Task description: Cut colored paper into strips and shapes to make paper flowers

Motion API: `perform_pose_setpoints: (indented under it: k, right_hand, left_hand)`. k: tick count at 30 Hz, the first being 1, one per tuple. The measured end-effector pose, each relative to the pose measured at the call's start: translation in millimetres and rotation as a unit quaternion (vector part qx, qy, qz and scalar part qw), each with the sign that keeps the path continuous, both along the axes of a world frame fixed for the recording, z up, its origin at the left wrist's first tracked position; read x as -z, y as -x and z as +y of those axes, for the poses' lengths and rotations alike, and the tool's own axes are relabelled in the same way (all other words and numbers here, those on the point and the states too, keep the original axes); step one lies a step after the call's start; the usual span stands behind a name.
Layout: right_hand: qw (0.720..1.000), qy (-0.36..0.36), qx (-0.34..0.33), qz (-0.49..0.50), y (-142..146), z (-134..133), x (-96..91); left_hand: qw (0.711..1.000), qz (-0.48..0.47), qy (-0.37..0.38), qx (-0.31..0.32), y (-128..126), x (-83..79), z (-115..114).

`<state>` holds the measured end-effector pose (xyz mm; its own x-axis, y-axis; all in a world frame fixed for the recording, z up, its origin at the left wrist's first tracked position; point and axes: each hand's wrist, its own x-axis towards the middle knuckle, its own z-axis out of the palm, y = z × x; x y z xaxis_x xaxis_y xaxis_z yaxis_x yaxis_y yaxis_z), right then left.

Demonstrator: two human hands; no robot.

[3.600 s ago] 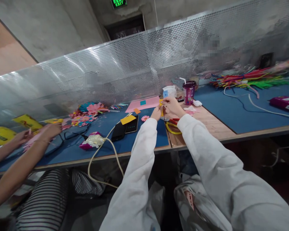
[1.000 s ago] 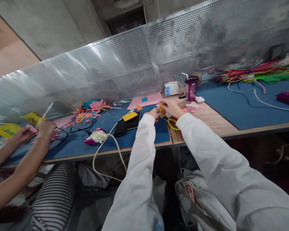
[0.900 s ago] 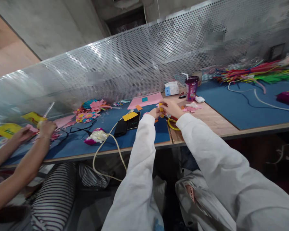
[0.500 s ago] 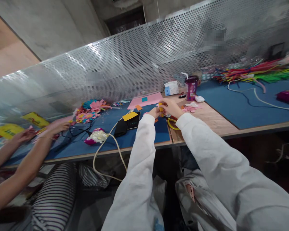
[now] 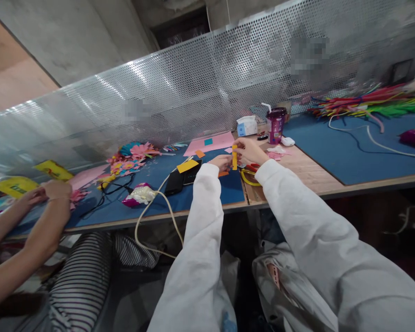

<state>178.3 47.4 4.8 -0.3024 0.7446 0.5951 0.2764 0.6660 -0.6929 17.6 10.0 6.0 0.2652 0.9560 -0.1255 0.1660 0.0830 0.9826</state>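
A narrow yellow paper strip (image 5: 234, 158) stands upright between my two hands above the blue mat. The thumb and fingers of my right hand (image 5: 251, 151) pinch its upper end. My left hand (image 5: 221, 162) is curled closed at the strip's left edge, fingertips against it and partly hidden. Scissors with yellow-and-red handles (image 5: 251, 178) lie just below my right hand. An orange paper piece (image 5: 223, 174) lies under my left hand. A flat yellow paper piece (image 5: 187, 166) rests over two dark phones (image 5: 174, 182) to the left.
Behind my hands lie a pink sheet (image 5: 210, 144), a tissue pack (image 5: 246, 126) and a purple cup with a straw (image 5: 275, 127). Paper flowers (image 5: 134, 159), a cable (image 5: 140, 216) and a co-worker's hands (image 5: 51, 191) are leftward. Pipe cleaners (image 5: 363, 103) lie right.
My hands have drawn slightly apart, and more of the yellow strip and scissors shows. The co-worker's farther-reaching hand has pulled back left beside the other hand.
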Motion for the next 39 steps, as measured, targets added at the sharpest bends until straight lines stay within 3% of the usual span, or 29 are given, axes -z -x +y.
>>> perform_pose_setpoints:
  k: [6, 11, 17, 26, 29, 33, 39]
  right_hand:
    - [0.994, 0.069, -0.041, 0.075, -4.4, 0.3, -6.0]
    - [0.983, 0.093, -0.098, 0.124, -6.8, -3.4, -9.9]
    - [0.966, 0.102, -0.164, 0.173, -9.9, -6.6, -12.9]
    - [0.955, 0.119, -0.192, 0.189, -12.0, -10.0, -13.9]
    - [0.951, 0.152, -0.177, 0.203, -9.8, -9.7, -12.8]
    - [0.949, 0.21, -0.081, 0.22, -5.7, -1.9, -7.8]
    - [0.959, 0.213, -0.019, 0.184, -1.4, 4.6, -1.2]
  left_hand:
    - [0.997, -0.079, -0.011, -0.004, 2.1, -1.4, 1.7]
    - [0.995, -0.092, -0.005, 0.046, 4.6, -5.5, -2.3]
    - [0.978, -0.177, 0.011, 0.11, 3.8, -5.9, -2.1]
    - [0.985, -0.161, -0.019, 0.063, 2.0, -5.5, 2.4]
    - [0.987, -0.143, -0.07, 0.029, 2.2, 0.2, 12.4]
    - [0.987, -0.073, -0.136, -0.038, 3.4, 9.2, 27.1]
    - [0.967, 0.085, -0.211, -0.114, -1.8, 10.2, 29.0]
